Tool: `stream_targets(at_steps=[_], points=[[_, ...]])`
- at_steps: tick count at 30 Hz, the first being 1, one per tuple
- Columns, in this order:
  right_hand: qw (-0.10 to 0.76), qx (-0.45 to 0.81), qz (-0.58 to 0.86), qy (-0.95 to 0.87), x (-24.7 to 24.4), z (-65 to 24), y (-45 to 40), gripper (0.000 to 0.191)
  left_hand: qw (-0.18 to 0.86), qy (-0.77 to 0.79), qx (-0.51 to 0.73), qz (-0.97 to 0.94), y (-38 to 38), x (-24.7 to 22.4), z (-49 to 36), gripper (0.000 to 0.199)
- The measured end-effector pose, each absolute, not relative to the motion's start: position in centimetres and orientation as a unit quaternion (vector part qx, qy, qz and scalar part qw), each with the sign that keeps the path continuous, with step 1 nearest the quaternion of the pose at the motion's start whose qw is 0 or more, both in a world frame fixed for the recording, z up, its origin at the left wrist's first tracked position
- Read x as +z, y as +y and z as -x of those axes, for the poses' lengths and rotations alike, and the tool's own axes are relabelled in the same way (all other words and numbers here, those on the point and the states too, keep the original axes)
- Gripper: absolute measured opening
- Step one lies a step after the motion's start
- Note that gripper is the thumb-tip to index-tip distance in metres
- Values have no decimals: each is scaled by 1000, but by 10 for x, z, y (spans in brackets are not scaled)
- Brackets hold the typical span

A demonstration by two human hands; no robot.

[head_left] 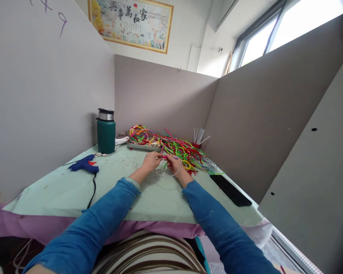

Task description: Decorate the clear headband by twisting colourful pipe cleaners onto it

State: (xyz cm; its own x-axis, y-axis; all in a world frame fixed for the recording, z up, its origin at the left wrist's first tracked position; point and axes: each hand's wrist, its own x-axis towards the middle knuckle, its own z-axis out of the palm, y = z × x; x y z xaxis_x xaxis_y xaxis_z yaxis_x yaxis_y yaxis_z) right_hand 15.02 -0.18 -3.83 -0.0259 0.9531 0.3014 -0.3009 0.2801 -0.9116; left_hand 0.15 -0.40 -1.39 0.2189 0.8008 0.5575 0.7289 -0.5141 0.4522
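Observation:
Over the middle of the table, my left hand [151,161] and my right hand [174,164] meet with fingertips nearly touching. My left hand is closed in a pinch on a bright pink pipe cleaner [161,150], whose free end sticks up between the hands. A thin white hoop [168,176] hangs in a curve below them; my right hand is closed on its upper part, where pink shows between the fingers. How the pipe cleaner sits on the hoop is partly hidden by the fingers. Just behind my hands lies a tangled pile of coloured pipe cleaners [185,149].
A metal tray [143,147] holds colourful twisted loops. To the left are a green bottle [106,136] and a blue glue gun [85,164] with a black cord. White sticks [199,136] stand behind the pile. A flat black slab [231,190] lies right. Grey partitions [165,95] enclose the table.

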Motion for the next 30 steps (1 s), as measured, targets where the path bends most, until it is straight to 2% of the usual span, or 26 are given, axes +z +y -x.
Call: stream_targets(at_steps=[4,10,24,30], points=[[620,511,309,-509,-39,-150,-2,34,170,520,380,-746,-11,-5,-3,28],[622,466,326,-538,-36,-148,-6,32,273,528,394,-701,-14,-3,-2,26],[601,464,320,-566,-40,-146,-3,35,299,486,414,-709,-8,-9,1,27],[536,483,326,-611,-43,-147,-4,38,361,428,471,-681,-4,-12,0,27]])
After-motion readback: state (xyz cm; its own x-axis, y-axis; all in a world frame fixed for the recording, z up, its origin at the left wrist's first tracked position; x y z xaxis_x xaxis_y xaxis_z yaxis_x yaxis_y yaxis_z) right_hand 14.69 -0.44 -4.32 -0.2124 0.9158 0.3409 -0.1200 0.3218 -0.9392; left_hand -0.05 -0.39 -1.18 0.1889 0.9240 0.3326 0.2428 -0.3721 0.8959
